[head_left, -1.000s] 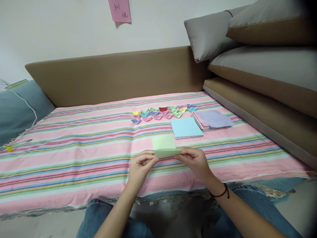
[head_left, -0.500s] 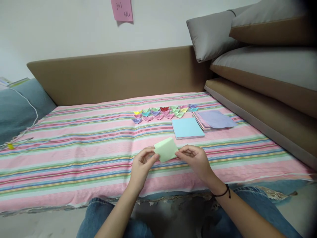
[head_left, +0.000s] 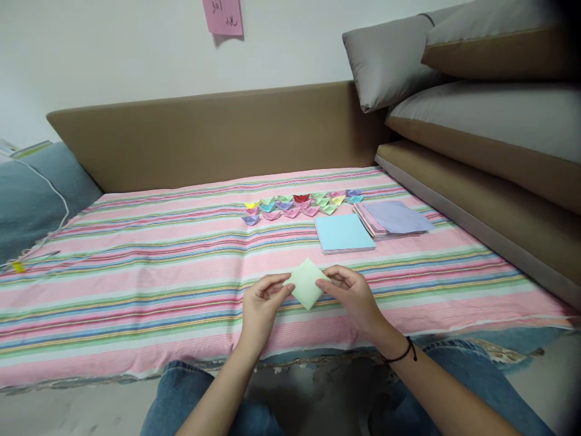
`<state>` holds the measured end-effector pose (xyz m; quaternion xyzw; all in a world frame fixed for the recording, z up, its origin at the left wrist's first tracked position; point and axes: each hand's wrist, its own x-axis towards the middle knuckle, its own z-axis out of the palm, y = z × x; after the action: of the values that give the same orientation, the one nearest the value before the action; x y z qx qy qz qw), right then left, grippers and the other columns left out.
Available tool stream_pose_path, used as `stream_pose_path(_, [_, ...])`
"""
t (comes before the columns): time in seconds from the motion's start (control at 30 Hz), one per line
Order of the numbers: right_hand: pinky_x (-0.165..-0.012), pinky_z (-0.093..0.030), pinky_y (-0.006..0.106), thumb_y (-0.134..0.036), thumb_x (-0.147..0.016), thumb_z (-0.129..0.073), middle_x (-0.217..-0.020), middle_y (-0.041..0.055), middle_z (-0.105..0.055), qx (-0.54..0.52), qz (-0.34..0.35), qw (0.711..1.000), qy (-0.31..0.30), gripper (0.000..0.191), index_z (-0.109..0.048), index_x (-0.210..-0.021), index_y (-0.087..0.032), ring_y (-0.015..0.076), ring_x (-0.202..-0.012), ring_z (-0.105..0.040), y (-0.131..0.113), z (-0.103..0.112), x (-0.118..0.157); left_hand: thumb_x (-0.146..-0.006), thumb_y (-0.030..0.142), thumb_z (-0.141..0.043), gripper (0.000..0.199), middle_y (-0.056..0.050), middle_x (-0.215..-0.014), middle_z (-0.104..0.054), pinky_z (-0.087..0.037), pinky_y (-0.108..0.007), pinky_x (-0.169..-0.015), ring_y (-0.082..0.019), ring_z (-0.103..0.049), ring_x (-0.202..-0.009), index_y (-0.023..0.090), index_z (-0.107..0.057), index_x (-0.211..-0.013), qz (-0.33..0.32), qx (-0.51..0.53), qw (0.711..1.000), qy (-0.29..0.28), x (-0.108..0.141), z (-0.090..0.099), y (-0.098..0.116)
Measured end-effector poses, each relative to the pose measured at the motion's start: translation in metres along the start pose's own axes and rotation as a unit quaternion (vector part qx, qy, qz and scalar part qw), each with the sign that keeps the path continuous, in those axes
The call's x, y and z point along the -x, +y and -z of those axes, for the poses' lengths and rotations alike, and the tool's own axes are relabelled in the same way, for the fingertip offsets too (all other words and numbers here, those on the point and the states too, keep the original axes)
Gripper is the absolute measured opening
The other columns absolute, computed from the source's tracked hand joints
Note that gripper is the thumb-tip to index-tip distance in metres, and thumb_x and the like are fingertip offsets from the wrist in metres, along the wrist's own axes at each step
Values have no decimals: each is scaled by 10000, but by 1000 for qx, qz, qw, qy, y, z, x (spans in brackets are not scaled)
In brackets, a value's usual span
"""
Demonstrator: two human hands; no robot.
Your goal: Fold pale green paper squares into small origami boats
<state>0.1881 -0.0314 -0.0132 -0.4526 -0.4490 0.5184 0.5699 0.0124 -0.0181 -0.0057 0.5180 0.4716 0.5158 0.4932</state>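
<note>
Pale green paper: the small square [head_left: 308,286] is between the two hands, turned like a diamond, one corner away from the wearer and one toward the lap.
Left hand: from where I stand, the left hand [head_left: 261,306] pinches the paper's left corner, thumb on top.
Right hand: the right hand [head_left: 358,300] has the opposite corner, thumb over the near face; its curled fingers are partly hidden.
Feel of it: next to no weight, I'd say, thin and bendy, quick to take a crease and easy to crumple or tear if tugged.
Where to hold: lightly by the two side corners, I'd judge, leaving the middle flat.
Blue-topped stack: squared sheets [head_left: 345,233] just beyond the right hand.
Purple-topped stack: looser sheets [head_left: 397,218], farther out and to the right, beside the blue.
Folded paper shapes: little boat-like pieces [head_left: 291,213] in uneven rows, beyond the grip.
Striped cloth: pink with coloured bands [head_left: 181,266], lightly wrinkled, lying under the stacks.
Room: a brown backrest [head_left: 218,139] past the shapes, piled cushions [head_left: 490,115] off to the right, and a pink note [head_left: 223,17] on the pale wall [head_left: 136,48].
</note>
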Motion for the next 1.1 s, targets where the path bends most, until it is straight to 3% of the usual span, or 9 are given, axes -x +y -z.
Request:
stream_pose_path(0.23, [-510, -384, 226, -362, -660, -711, -614, -17, -507, -6, -2, 1000, 8, 252, -548, -611, -176, 123, -579, -469, 2, 2, -1, -641, 212, -727, 151, -61, -857, -672, -543, -260, -668, -176, -636, -794, 179, -717, -788, -61, -22, 997, -35, 2, -4, -4])
stream_pose_path(0.5, [-462, -289, 209, -322, -663, -670, -562, -54, -353, 6, 10, 1000, 20, 332, -380, -557, -200, 98, -520, -355, 1, 1, 0, -668, 217, -711, 78, -76, -865, -663, -540, -269, -691, -193, -623, -861, 176, -719, -734, -76, -24, 996, -45, 3, -6, -6])
stream_pose_path(0.67, [-488, -290, 211, -243, -678, -628, -569, -50, -374, 82, 52, 995, -37, 266, -384, -582, -198, 100, -540, -370, 1, 5, -2, -684, 250, -704, 200, -69, -852, -693, -531, -252, -676, -169, -643, -789, 163, -689, -864, 9, -4, 997, -80, 0, -5, 1])
stream_pose_path(0.8, [-481, -286, 214, -227, -688, -605, -570, -45, -411, 132, 62, 984, -98, 218, -412, -593, -190, 98, -523, -373, 2, 6, -1, -638, 227, -737, 319, -28, -694, -682, -507, -211, -581, -128, -625, -640, 152, -659, -938, 49, -14, 992, -115, -2, -2, -1])
stream_pose_path(1.1, [-439, -208, 214, -347, -695, -647, -525, -70, -311, 127, 15, 991, -44, 262, -452, -630, -183, 79, -471, -276, 7, 5, -2, -643, 236, -731, 273, -9, -664, -651, -485, -194, -550, -97, -583, -586, 150, -655, -891, 43, -8, 996, -82, 2, -4, -2])
